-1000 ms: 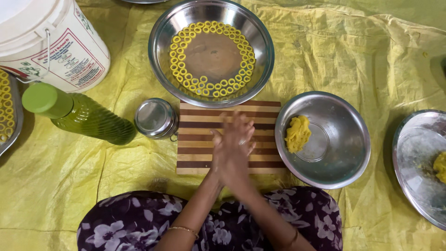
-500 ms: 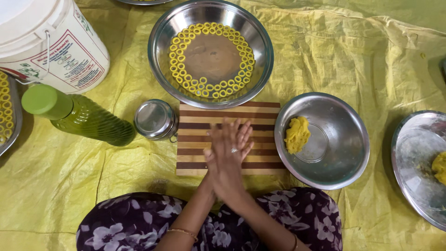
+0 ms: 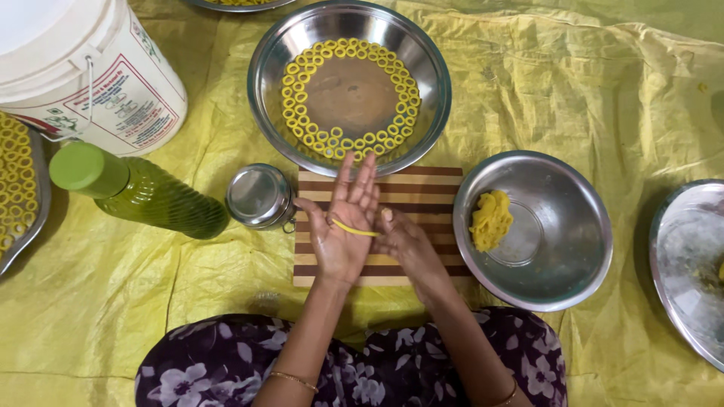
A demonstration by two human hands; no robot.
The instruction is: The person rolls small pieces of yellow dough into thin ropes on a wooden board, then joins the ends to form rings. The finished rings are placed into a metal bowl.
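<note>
My left hand (image 3: 343, 226) is palm up over the striped wooden board (image 3: 422, 192), with a thin yellow dough strand (image 3: 353, 228) lying across the palm. My right hand (image 3: 407, 245) sits just beside it, its fingertips at the strand's right end. Beyond the board stands a large steel bowl (image 3: 271, 68) with several yellow dough rings (image 3: 302, 120) laid around its bottom. To the right, a smaller steel bowl (image 3: 573, 249) holds a lump of yellow dough (image 3: 490, 220).
A green-capped bottle of oil (image 3: 143, 192) lies at left beside a small steel cup (image 3: 259, 196). A white bucket (image 3: 83, 68) stands at the back left. Steel plates sit at the left edge (image 3: 30, 218) and right edge (image 3: 686, 264). A yellow sheet (image 3: 588, 83) covers the floor.
The palms were pressed together, rolling over the board. They have now parted: the left palm has turned up with the rolled strand on it and the right hand has dropped beside it.
</note>
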